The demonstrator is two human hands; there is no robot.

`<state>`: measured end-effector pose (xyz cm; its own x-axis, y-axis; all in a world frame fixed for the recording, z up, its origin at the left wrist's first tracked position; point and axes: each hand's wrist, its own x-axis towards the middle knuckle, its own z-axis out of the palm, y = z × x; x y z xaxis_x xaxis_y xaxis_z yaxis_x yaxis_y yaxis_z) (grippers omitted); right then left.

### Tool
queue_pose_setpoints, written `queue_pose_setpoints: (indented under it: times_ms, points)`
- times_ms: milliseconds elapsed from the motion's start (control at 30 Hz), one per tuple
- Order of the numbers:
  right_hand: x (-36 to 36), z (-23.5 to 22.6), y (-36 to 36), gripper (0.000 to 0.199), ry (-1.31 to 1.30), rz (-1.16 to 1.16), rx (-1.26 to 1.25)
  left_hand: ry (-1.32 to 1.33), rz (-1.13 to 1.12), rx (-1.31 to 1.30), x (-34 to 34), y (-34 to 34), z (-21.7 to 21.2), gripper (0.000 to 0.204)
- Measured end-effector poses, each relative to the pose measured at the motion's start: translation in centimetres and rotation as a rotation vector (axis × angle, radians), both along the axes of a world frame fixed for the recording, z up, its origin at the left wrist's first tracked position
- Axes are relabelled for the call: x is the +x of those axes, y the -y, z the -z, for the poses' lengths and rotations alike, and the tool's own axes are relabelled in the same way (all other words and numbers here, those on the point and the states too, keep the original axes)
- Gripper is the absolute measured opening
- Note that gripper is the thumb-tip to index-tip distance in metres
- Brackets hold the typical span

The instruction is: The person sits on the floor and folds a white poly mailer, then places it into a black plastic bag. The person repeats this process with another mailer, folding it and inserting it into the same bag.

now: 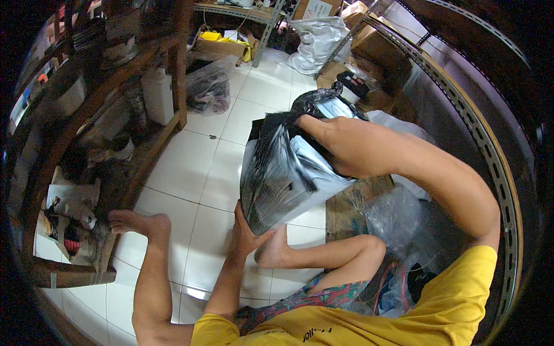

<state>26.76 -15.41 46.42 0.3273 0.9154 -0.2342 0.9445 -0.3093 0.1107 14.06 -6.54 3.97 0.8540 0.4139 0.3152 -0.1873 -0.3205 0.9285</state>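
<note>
Left hand [247, 228]: sat at about 6 o'clock of the bundle, fingers cupped up against its lower corner — gripping it from beneath.
Right hand [340, 144]: lay on top of the bundle at about 2 o'clock of its middle, fingers curled over the upper edge and clamped on the plastic.
Plastic bag bundle [283, 173]: a thick stack of black and silvery-grey plastic bags, tilted, held off the floor between both hands at the centre of the view.
Floor [190, 167]: white tiles, running from 12 o'clock down to 7 o'clock of the bundle.
Legs: one bare foot [135, 222] was stretched out at 8 o'clock of the bundle, touching the shelf base; the other foot [274, 251] was tucked just under the bundle, beside the left hand.
Wooden shelf [115, 115]: stood at 9 to 10 o'clock, crowded with dark objects too blurred to tell.
Clear plastic bags [398, 219]: crumpled at 4 o'clock, near the bent knee.
Cardboard boxes [375, 49]: stacked at 1 o'clock — well apart from the hands.
Metal rack [461, 98]: curved along the right side.
</note>
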Motion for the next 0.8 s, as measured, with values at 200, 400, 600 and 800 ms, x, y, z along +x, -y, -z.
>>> queue_pose_setpoints:
  times_ms: [200,400,600,800]
  points:
    - [3.3,1.0,-1.4,0.055,-0.228,0.058,-0.061,-0.020,0.049,-0.005,0.9,0.3,-0.1,0.136]
    - [-0.7,-0.8,-0.8,0.051,-0.025,0.318,-0.168,-0.048,0.032,-0.050,0.3,0.1,0.1,0.137]
    - [1.2,2.4,0.8,0.041,-0.187,0.326,0.101,-0.034,0.037,-0.039,0.4,1.2,0.4,0.141]
    - [-1.5,-0.6,-1.8,0.052,0.053,0.383,-0.203,-0.010,0.037,-0.074,0.2,-0.2,0.6,0.142]
